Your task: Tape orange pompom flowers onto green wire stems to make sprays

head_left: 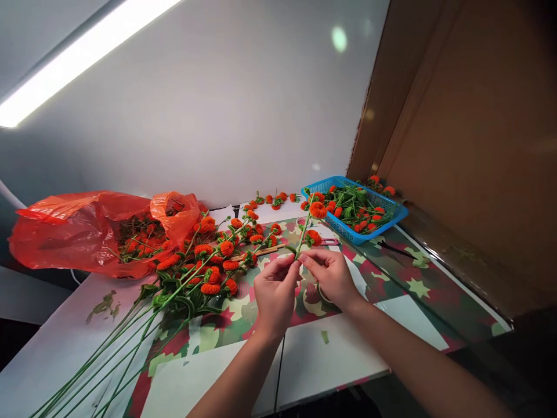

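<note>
Between my two hands stands an orange pipe-cleaner flower stem (304, 232), upright, with fuzzy orange blooms and green leaves. My left hand (277, 293) pinches its lower end between thumb and fingers. Close beside it, my right hand (333, 276) has thumb and fingertips closed on the same stem. The very bottom of the stem is hidden by the fingers. To the left lie several long-stemmed orange flowers (211, 276), their green stems (126, 342) reaching toward the front left edge.
A red plastic bag (82, 232) of small orange flowers sits at the left. At the back right is a blue basket (361, 238) with green and orange pieces. Dark scissors (395, 249) lie beside it. A cardboard panel (470, 145) stands at the right. White sheets (331, 354) cover the front.
</note>
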A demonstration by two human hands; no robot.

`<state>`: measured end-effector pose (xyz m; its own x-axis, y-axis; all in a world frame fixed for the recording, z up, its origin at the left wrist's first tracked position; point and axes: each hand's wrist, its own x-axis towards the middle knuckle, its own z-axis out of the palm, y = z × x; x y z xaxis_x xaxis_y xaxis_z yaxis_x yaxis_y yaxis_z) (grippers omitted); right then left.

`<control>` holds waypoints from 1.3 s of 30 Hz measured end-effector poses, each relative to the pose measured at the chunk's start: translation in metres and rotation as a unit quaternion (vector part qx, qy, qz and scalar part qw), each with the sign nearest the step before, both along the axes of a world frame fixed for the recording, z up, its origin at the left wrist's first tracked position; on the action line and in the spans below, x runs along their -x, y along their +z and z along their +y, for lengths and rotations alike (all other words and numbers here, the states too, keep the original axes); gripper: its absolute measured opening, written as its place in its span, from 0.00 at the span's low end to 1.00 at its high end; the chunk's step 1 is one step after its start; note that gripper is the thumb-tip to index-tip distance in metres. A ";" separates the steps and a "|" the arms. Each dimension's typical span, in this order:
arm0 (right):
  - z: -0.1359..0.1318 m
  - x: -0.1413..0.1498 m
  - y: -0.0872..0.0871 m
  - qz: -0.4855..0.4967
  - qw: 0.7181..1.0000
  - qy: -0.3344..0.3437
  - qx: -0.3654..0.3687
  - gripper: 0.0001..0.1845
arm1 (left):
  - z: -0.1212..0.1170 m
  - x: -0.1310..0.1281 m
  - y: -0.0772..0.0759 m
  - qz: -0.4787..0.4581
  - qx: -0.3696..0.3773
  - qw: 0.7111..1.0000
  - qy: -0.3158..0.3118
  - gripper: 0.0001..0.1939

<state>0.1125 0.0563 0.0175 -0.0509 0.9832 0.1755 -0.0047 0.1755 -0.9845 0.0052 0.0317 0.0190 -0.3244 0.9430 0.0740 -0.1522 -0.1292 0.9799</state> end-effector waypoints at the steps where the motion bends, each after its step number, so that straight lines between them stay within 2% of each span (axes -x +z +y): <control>1: 0.000 0.000 0.000 0.022 1.000 0.009 0.014 0.12 | 0.000 0.001 0.001 -0.015 0.004 1.000 -0.004 0.11; 5: 0.003 0.000 -0.002 0.103 0.990 0.043 0.086 0.14 | 0.001 0.005 0.003 -0.072 0.020 0.996 -0.038 0.12; 9: 0.006 -0.004 -0.005 0.176 0.966 0.104 0.161 0.17 | 0.001 0.007 0.001 -0.102 0.032 0.992 -0.071 0.11; 13: 0.007 -0.012 -0.005 0.200 0.943 0.200 0.177 0.12 | 0.001 0.011 -0.001 -0.102 0.047 0.985 -0.128 0.10; 15: 0.007 -0.014 -0.003 0.204 0.937 0.222 0.174 0.13 | 0.000 0.013 0.000 -0.091 0.049 0.984 -0.148 0.10; 19: 0.006 -0.013 0.000 0.222 0.938 0.199 0.180 0.16 | -0.004 0.014 0.005 -0.051 0.043 0.983 -0.171 0.12; 24: 0.008 -0.011 -0.003 0.204 0.951 0.170 0.159 0.17 | -0.007 0.010 0.011 -0.003 0.027 0.990 -0.142 0.12; 28: 0.010 -0.013 -0.008 0.182 0.952 0.199 0.144 0.17 | -0.004 0.015 0.012 -0.081 0.048 0.977 -0.193 0.11; 34: 0.009 -0.014 -0.011 0.196 0.922 0.276 0.187 0.22 | 0.000 0.026 0.007 -0.159 0.101 0.933 -0.308 0.11; 36: 0.009 -0.013 -0.011 0.225 0.914 0.272 0.198 0.21 | 0.001 0.026 0.006 -0.161 0.108 0.928 -0.317 0.11; 39: 0.009 -0.009 -0.012 0.276 0.910 0.242 0.191 0.19 | 0.002 0.024 0.006 -0.141 0.094 0.938 -0.303 0.11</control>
